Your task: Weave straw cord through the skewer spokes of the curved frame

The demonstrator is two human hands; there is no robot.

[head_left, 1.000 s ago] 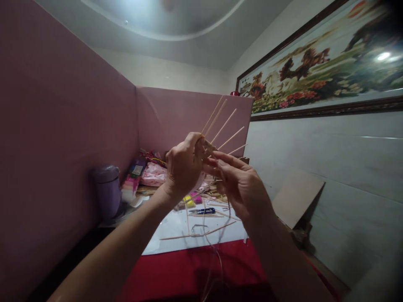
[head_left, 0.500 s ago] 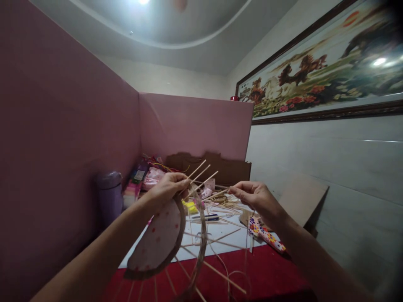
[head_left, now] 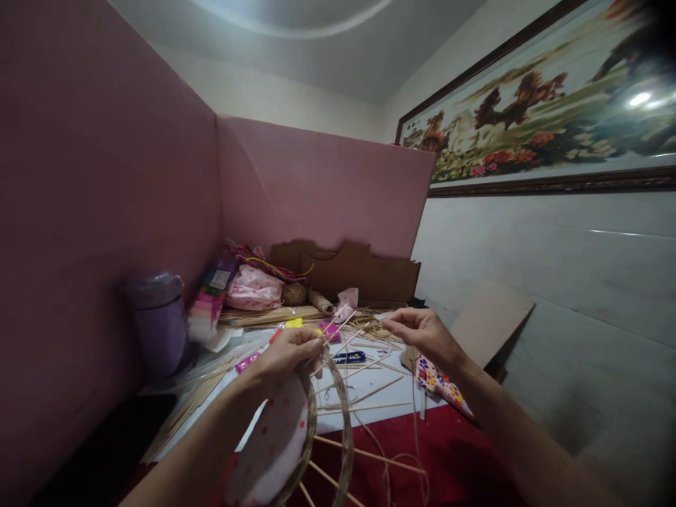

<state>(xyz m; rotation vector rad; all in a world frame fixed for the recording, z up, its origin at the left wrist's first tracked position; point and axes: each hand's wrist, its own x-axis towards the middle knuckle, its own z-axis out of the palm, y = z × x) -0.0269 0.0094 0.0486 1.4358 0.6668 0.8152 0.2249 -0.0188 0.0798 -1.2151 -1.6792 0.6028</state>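
Clamped on the edge of a woven disc point(head_left: 272, 443), the left hand point(head_left: 288, 352) holds it tilted, spokes point(head_left: 346, 336) fanning beyond; the right hand point(head_left: 422, 332), nearby, pinches a thin strand point(head_left: 414, 422).

Single head-worn view, forward and down, close behind left hand point(head_left: 288, 352) and right hand point(head_left: 422, 331), toward pink partition point(head_left: 317, 183).
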